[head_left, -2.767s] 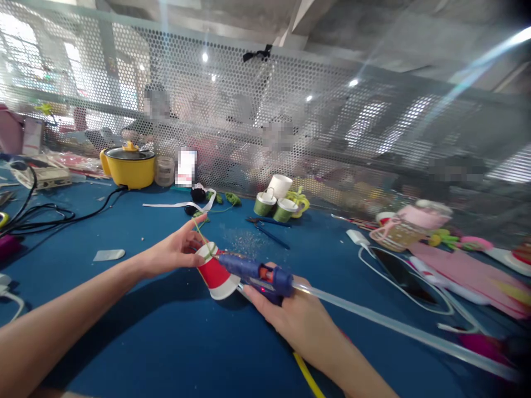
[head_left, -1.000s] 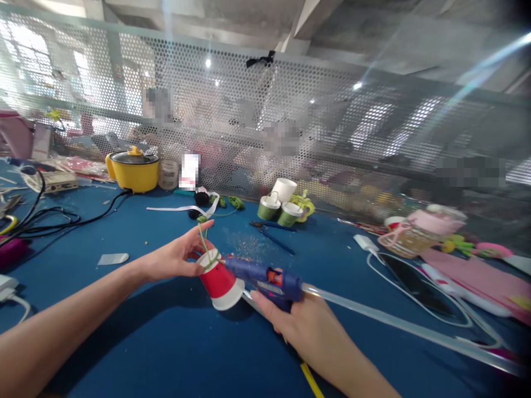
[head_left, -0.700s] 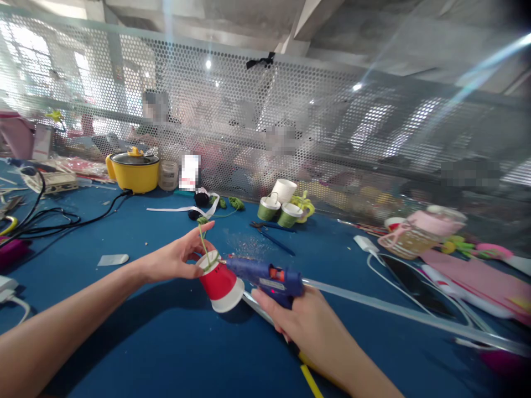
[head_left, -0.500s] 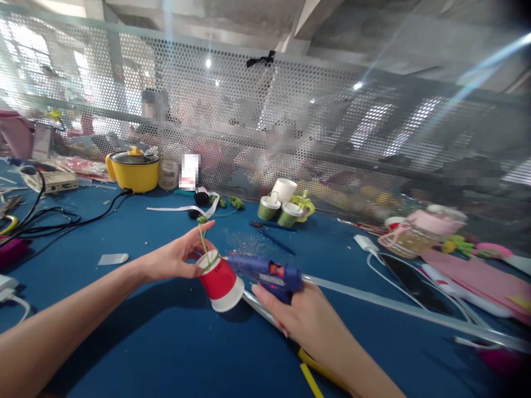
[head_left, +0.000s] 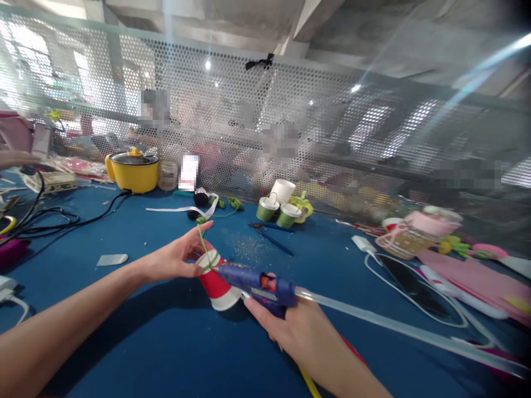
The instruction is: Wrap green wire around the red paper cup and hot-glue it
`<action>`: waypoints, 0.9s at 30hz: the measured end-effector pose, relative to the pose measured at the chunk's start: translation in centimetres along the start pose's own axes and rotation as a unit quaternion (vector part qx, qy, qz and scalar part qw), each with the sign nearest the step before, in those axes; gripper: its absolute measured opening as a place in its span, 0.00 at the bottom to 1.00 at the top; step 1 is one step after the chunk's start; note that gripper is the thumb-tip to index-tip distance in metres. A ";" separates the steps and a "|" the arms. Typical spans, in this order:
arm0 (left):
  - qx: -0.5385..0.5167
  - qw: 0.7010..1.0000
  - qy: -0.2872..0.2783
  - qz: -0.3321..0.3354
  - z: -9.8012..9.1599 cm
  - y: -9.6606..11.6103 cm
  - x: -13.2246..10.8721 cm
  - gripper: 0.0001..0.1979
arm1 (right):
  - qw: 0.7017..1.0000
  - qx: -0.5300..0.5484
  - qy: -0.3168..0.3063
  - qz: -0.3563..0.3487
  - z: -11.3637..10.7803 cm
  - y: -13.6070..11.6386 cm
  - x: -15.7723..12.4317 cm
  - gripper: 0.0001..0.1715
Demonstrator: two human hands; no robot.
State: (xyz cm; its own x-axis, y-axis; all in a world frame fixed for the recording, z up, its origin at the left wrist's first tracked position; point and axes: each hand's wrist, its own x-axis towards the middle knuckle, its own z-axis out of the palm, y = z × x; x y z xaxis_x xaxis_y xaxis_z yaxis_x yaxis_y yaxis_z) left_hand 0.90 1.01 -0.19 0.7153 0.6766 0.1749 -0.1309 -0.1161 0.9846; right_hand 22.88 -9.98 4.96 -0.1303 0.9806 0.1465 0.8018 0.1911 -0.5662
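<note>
A red paper cup [head_left: 217,285] with a white rim stands upside down and tilted on the blue table [head_left: 157,342]. My left hand [head_left: 177,256] pinches a thin green string [head_left: 202,243] against the cup's upturned base. My right hand [head_left: 297,327] grips a blue glue gun [head_left: 257,284]. Its nozzle touches the cup's base where the string lies. A long clear glue stick [head_left: 398,329] juts out of the gun's back toward the right.
A yellow pot [head_left: 133,169] with a black cable [head_left: 62,219] stands at the back left. Green cups [head_left: 275,210] and a white cup sit by the perforated metal screen [head_left: 265,127]. White cable [head_left: 390,276], pink craft pieces [head_left: 473,276] and a jar [head_left: 409,236] lie at right.
The glue gun has shifted slightly left and its nozzle now sits on the cup's base at the string. My left hand keeps its pinch on the string.
</note>
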 end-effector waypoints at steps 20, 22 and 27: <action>-0.006 1.000 -0.021 0.011 -0.2 -0.2 0.0 0.46 | 0.992 0.089 -0.044 0.075 -0.6 0.8 1.4 0.17; -0.010 1.000 -0.018 0.003 -0.2 -0.1 -0.1 0.47 | 0.992 0.090 -0.046 0.080 -0.6 0.7 1.4 0.17; -0.013 1.000 -0.010 -0.001 -0.2 0.0 -0.1 0.47 | 0.994 0.079 -0.032 0.062 -0.6 0.0 0.8 0.13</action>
State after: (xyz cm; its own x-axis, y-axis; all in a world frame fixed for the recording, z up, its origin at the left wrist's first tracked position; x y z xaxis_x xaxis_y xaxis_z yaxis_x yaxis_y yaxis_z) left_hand 0.71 1.05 -0.20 0.7295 0.6618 0.1730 -0.1467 -0.0957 0.9845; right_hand 23.08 -9.27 5.55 -0.0774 0.9968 0.0182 0.7138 0.0681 -0.6971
